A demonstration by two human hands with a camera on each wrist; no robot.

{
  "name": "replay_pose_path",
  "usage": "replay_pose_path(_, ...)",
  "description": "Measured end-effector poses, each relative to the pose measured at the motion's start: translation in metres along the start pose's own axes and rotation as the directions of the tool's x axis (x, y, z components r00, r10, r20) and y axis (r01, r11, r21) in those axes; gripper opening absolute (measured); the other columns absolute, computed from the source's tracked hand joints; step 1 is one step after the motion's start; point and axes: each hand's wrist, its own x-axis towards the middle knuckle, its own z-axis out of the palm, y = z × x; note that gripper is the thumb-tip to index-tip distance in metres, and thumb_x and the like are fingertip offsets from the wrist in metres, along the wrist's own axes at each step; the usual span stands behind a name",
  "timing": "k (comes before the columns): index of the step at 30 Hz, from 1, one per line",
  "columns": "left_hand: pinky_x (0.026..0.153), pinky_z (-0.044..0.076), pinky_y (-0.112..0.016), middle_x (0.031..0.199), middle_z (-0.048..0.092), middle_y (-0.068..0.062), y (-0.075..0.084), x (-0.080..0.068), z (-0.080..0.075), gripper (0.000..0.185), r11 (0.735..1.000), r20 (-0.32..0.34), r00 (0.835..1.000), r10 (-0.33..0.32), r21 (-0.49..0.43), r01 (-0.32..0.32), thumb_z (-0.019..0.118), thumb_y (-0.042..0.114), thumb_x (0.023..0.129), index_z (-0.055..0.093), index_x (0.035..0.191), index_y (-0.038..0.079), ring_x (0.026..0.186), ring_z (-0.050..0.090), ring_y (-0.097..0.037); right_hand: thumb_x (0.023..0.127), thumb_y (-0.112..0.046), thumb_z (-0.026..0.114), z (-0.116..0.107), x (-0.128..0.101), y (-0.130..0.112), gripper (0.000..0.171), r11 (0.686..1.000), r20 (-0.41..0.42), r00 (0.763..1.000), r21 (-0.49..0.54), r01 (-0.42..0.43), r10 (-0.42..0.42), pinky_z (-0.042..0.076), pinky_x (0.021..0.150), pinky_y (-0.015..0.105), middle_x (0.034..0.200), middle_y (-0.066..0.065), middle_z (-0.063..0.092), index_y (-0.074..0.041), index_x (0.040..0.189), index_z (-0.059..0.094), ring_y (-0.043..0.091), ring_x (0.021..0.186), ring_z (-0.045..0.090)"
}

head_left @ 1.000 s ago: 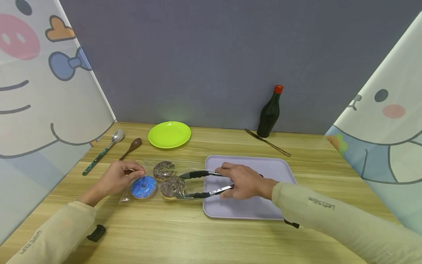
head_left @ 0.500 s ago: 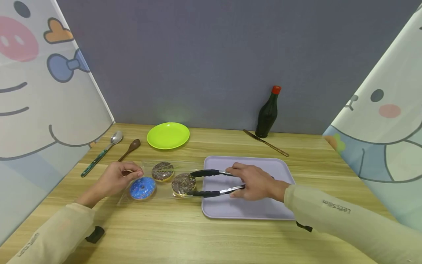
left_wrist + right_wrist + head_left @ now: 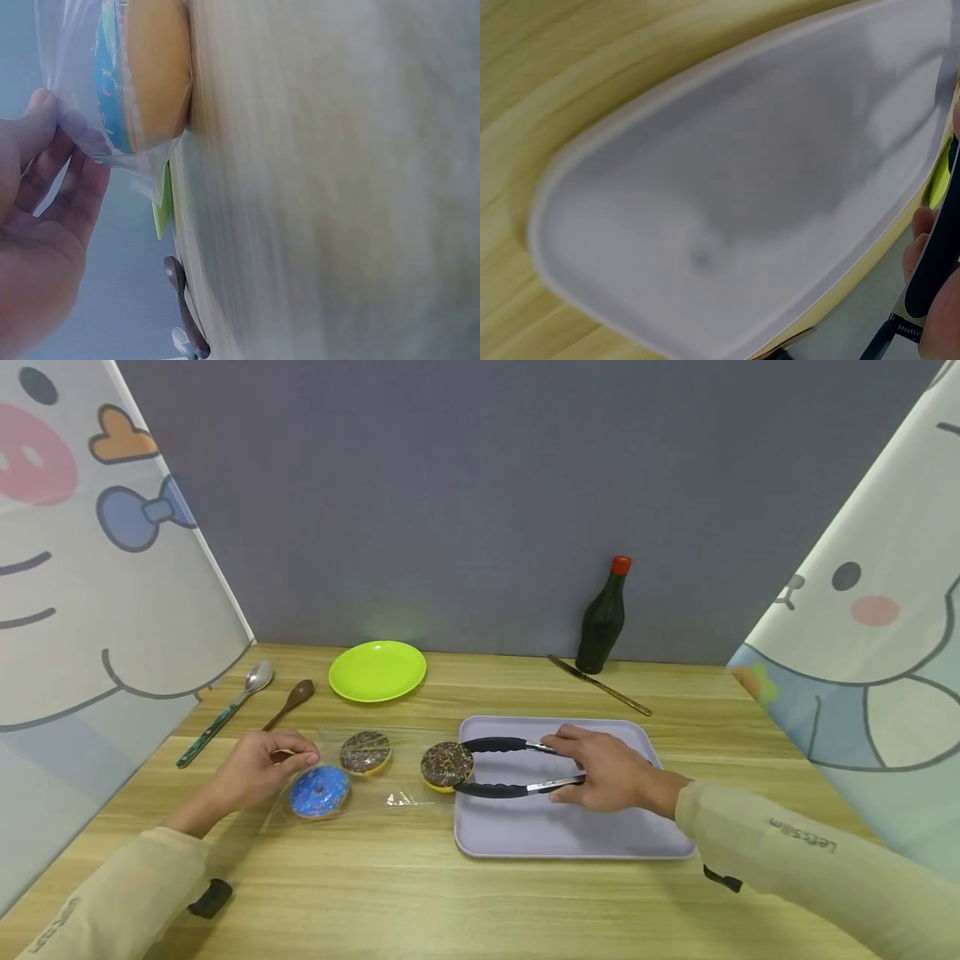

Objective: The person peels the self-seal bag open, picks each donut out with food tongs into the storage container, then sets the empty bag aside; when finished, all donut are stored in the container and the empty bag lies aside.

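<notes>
My left hand (image 3: 258, 774) pinches the left end of a clear plastic bag (image 3: 69, 37) between thumb and fingers. Inside lie a blue-iced donut (image 3: 319, 792), right by the hand, and a chocolate donut (image 3: 365, 752). My right hand (image 3: 611, 770) holds black-handled metal tongs (image 3: 495, 791) from above. Between the black tips of the tongs is a second chocolate donut (image 3: 446, 764), at the bag's right end and beside the left rim of a lilac tray (image 3: 555, 847). Whether it is fully outside the bag, I cannot tell.
A lime-green plate (image 3: 377, 671) stands at the back. To the left lie a green-handled spoon (image 3: 225, 716) and a brown wooden spoon (image 3: 296, 698). Behind the tray are a knife (image 3: 600, 685) and a dark bottle (image 3: 602, 622) with a red cap. Patterned side panels and a grey wall enclose the table.
My right hand and the tongs have moved right, drawing the chocolate donut along the bag to its right end by the tray. The left hand keeps its pinch on the bag.
</notes>
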Motion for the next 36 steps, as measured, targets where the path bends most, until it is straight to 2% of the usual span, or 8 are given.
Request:
replay_pose_path(4, 0.06, 0.051, -0.02, 0.08, 0.066, 0.006, -0.001, 0.0, 0.0, 0.01, 1.0, 0.003, 1.0, -0.009, 0.004, 0.009, 0.069, -0.006, 0.082, 0.072, 0.08, 0.003, 0.073, 0.06, -0.004, 0.077, -0.04, 0.076, 0.0, -0.007, 0.007, 0.065, 1.0, -0.03, 1.0, -0.006, 0.004, -0.004, 0.04, 0.059, 0.024, 0.107, -0.003, 0.053, -0.005, 0.129, 0.056, 0.002, 0.063, 0.045)
replay_pose_path(15, 0.062, 0.052, -0.02, 0.08, 0.067, 0.003, 0.001, 0.0, -0.001, 0.008, 1.0, 0.008, 1.0, -0.025, -0.01, 0.025, 0.069, -0.004, 0.084, 0.072, 0.08, 0.003, 0.076, 0.06, -0.004, 0.074, -0.035, 0.079, 0.003, -0.024, 0.023, 0.062, 1.0, -0.1, 0.995, -0.029, -0.003, 0.0, 0.039, 0.058, 0.023, 0.103, 0.0, 0.055, -0.004, 0.124, 0.058, 0.001, 0.06, 0.041)
replay_pose_path(22, 0.06, 0.051, -0.021, 0.08, 0.066, 0.003, 0.0, 0.001, -0.001, 0.009, 1.0, 0.009, 1.0, -0.01, -0.005, 0.01, 0.069, -0.005, 0.082, 0.072, 0.08, 0.003, 0.074, 0.06, -0.005, 0.074, -0.036, 0.08, 0.007, -0.031, 0.029, 0.064, 0.999, -0.1, 0.994, -0.03, -0.04, 0.037, 0.039, 0.059, 0.024, 0.104, 0.0, 0.054, -0.005, 0.125, 0.058, 0.002, 0.061, 0.041)
replay_pose_path(36, 0.061, 0.051, -0.02, 0.08, 0.066, 0.005, -0.001, 0.002, -0.001, 0.01, 1.0, 0.019, 1.0, -0.023, -0.017, 0.023, 0.069, -0.006, 0.083, 0.072, 0.08, 0.004, 0.075, 0.06, -0.005, 0.073, -0.036, 0.08, 0.009, -0.04, 0.043, 0.063, 0.995, -0.129, 0.989, -0.058, -0.083, 0.075, 0.041, 0.061, 0.028, 0.104, 0.0, 0.055, -0.002, 0.121, 0.059, 0.004, 0.062, 0.041)
